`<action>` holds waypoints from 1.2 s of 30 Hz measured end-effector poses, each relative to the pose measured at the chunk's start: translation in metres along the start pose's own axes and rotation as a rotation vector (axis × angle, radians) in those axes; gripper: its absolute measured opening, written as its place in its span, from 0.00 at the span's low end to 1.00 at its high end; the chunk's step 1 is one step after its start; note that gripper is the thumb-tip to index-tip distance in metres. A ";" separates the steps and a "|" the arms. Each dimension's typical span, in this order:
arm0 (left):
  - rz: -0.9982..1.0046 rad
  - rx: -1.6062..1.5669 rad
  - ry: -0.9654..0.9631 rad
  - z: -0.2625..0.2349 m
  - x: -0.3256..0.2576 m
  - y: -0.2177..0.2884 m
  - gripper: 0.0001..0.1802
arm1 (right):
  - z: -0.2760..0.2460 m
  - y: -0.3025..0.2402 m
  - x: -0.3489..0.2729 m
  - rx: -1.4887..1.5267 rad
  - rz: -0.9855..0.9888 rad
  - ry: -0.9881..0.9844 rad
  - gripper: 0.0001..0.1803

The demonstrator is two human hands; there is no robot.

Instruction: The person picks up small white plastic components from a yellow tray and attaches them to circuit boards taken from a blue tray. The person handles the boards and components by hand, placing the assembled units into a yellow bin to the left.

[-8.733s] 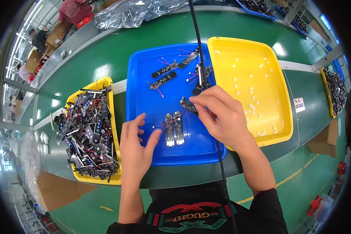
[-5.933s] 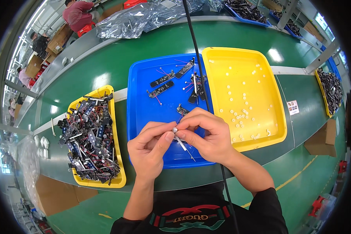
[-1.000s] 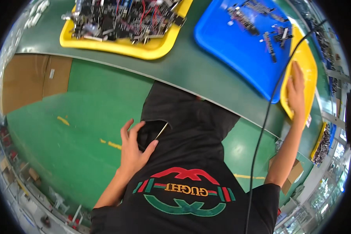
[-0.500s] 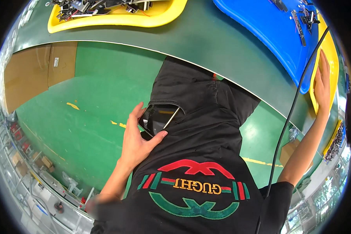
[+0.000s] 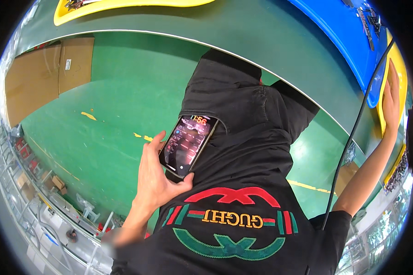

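Note:
My left hand (image 5: 153,178) is closed on a smartphone (image 5: 186,146), its thumb at the lower edge and its fingers along the left side. The phone's screen is lit, and its top end sits at the pocket opening of my black trousers (image 5: 234,91). On the far right, my right hand (image 5: 391,103) lies with fingers stretched out along a yellow tray (image 5: 401,75), holding nothing visible. Next to it stands a blue tray (image 5: 339,41) with a few small dark parts in it.
A green worktop (image 5: 243,39) crosses ahead of my lap. Another yellow tray (image 5: 124,12) with dark parts stands at the top left. Cardboard (image 5: 36,82) stands under the worktop. A black cable (image 5: 348,142) runs down past my right arm. Green floor (image 5: 110,128) lies below.
The phone has come further out of the pocket toward me, and its screen has lit up. My right hand stays at the yellow tray. The view has shifted slightly.

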State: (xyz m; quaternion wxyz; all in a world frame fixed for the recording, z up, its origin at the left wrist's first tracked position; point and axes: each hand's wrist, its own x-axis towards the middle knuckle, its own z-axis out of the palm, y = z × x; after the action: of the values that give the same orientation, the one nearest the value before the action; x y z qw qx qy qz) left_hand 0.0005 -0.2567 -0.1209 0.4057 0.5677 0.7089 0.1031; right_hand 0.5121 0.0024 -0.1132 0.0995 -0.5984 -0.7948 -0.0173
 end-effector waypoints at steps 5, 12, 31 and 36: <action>-0.017 0.014 -0.076 -0.011 -0.008 0.007 0.52 | 0.001 0.007 -0.001 0.025 -0.034 0.005 0.27; 0.065 -0.051 0.009 0.011 0.021 0.002 0.49 | -0.003 -0.013 0.003 0.231 0.000 -0.023 0.26; 0.630 0.128 0.138 0.056 0.148 -0.009 0.27 | -0.074 -0.026 -0.017 0.098 0.485 -0.223 0.50; 0.749 0.450 0.100 0.046 0.147 0.022 0.26 | -0.053 -0.032 -0.028 0.049 0.536 -0.235 0.61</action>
State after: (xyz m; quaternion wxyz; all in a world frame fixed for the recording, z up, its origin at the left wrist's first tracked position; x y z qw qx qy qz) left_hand 0.0444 -0.1328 -0.2047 0.1718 0.8541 0.4777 0.1134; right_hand 0.4958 -0.0411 -0.0638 0.0222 -0.7824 -0.6146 0.0981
